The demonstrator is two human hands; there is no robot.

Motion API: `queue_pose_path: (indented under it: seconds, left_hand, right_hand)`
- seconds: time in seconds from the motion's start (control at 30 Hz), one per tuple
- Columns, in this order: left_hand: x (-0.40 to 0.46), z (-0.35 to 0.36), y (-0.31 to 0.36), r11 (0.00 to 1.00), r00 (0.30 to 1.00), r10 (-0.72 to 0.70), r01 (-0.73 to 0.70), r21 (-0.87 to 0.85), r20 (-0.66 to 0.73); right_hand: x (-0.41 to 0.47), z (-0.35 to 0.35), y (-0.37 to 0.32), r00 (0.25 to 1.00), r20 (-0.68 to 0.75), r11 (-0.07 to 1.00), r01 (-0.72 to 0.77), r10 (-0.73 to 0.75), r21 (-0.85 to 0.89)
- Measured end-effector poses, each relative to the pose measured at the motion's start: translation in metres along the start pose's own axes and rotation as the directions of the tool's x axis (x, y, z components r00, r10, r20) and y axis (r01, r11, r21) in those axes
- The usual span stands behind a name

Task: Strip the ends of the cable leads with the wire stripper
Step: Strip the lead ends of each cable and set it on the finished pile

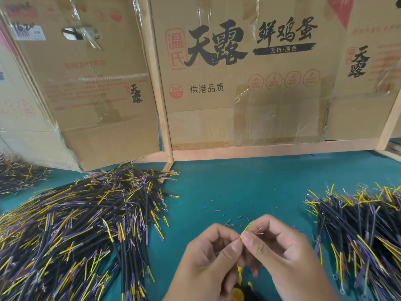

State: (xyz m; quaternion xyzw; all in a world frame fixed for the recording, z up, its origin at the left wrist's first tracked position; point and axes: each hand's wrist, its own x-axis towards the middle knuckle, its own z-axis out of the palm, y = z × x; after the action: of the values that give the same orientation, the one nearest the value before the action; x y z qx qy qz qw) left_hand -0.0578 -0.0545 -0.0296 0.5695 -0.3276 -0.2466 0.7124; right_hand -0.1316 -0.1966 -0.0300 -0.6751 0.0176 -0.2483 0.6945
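with our left hand (213, 249) and right hand (274, 242) both in a pinching grip on one cable's leads (247, 228), we should fan them apart before reaching for the yellow-handled wire stripper (238, 288) below.

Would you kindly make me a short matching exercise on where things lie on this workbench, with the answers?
Things:
1. big cable pile
2. smaller cable pile
3. insulation scraps
4. yellow-handled tool

Places:
A. on the green mat, just beyond the hands
B. under the hands, at the bottom edge of the view
C. at the left of the mat
D. at the right of the mat

Pairs: 1-C, 2-D, 3-A, 4-B
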Motion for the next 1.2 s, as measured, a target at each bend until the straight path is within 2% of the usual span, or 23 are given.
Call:
queue_pose_path:
  seconds: [0.17,0.23,0.37,0.43,0.5,0.83,0.97,1.2]
  left_hand:
    - [-0.001,0.008,0.002,0.99,0.998,-0.051,0.045,-0.135,-0.039]
    - [-0.001,0.007,0.004,0.99,0.996,-0.058,0.049,-0.13,-0.071]
    - [-0.001,-0.001,0.003,0.98,0.995,0.083,-0.071,0.183,-0.055]
    - [-0.003,-0.005,0.002,0.922,0.986,0.166,-0.15,0.357,-0.016]
    - [-0.005,-0.007,0.002,0.872,0.976,0.219,-0.203,0.444,0.016]
    - [-0.01,0.005,0.008,0.947,0.988,0.153,-0.156,0.28,0.034]
    - [-0.01,0.007,0.013,0.935,0.984,0.17,-0.144,0.324,-0.052]
    - [-0.01,0.006,0.02,0.91,0.979,0.203,-0.186,0.372,-0.005]
  right_hand:
    - [-0.001,-0.001,0.0,0.999,-0.039,0.998,0.022,-0.024,-0.051]
    - [-0.001,0.0,-0.002,0.999,-0.05,1.0,-0.017,0.015,-0.026]
    - [0.0,0.003,-0.003,0.995,0.012,0.991,-0.104,0.103,0.08]
    - [-0.001,0.002,-0.001,0.993,0.022,0.99,-0.115,0.114,0.086]
    - [-0.002,0.003,-0.001,0.995,0.022,0.99,-0.104,0.102,0.091]
    - [-0.01,0.01,-0.007,0.991,0.044,0.98,-0.128,0.123,0.155]
    - [-0.014,0.013,-0.01,0.992,0.082,0.982,-0.104,0.092,0.155]
    - [-0.013,0.013,-0.009,0.994,0.092,0.981,-0.081,0.066,0.175]
